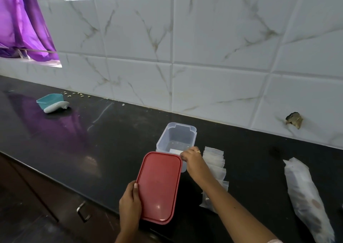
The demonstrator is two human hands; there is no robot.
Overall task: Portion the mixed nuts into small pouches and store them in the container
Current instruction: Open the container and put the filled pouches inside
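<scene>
A clear plastic container [176, 137] stands open on the black counter [92, 140], with something white lying at its bottom. My left hand [130, 203] grips the left edge of a red lid [159, 187], held tilted in front of the container. My right hand [193, 161] holds the lid's far right corner, close to the container's near rim. A row of small translucent pouches [215, 165] lies on the counter just right of my right arm. A long plastic bag of mixed nuts [306, 198] lies further right.
A teal tub [50, 99] with a white object [56, 107] leaning on it sits at the far left, loose nuts [74, 94] scattered behind it by the tiled wall. A drawer handle [82, 212] shows below the counter's front edge. A purple curtain [24, 24] hangs at upper left.
</scene>
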